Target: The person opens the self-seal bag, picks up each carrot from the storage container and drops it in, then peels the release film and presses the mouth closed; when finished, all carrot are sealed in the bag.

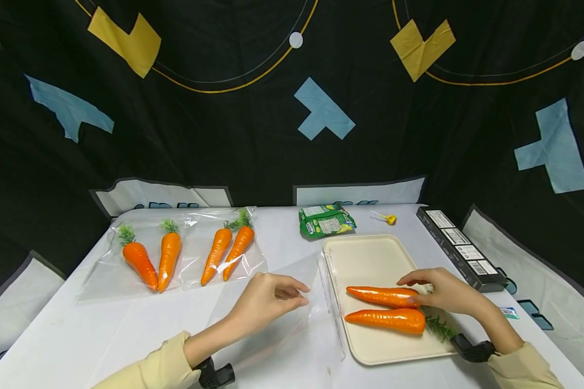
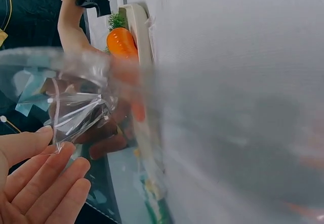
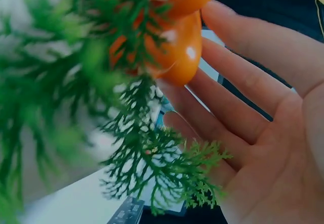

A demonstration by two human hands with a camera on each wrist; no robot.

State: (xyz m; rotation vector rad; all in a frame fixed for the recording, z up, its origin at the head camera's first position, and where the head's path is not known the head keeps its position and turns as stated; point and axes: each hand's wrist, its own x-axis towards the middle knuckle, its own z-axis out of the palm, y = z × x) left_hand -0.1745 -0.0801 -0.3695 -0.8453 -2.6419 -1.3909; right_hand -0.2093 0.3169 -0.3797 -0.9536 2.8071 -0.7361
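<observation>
Table [image 1: 126,335], white cloth, spans the whole foreground; dark patterned backdrop behind.

Clear bag [image 1: 282,302], empty, lies flat in front of me just left of the tray; my L hand [image 1: 265,302] rests on it, thumb and fingertips pinching the film near its open edge. L wrist view shows crumpled film [image 2: 76,107] at my fingertips [image 2: 45,183], fingers fairly straight.

Tray [image 1: 370,256], cream, rectangular, right of centre. Two loose carrots on its near half, lying side by side, tips to the left, greens to the right: far carrot [image 1: 382,296] and near carrot [image 1: 386,320], close together w/ a narrow gap.

My R hand [image 1: 445,292] is at the leafy end of the far carrot, fingers spread loosely over it, touching. R wrist view: palm wide, fingers [image 3: 243,102] nearly straight beneath the orange ends and greens [image 3: 152,158]; no closed grasp visible.

Two filled bags at far left, each w/ two carrots: left pair [image 1: 151,259], right pair [image 1: 226,251].

Black box [image 1: 459,246] along the tray's right side, well apart from it.

Green snack packet [image 1: 326,220] behind the tray.

Yellow lollipop [image 1: 388,218], beside the packet, smallest item.
</observation>
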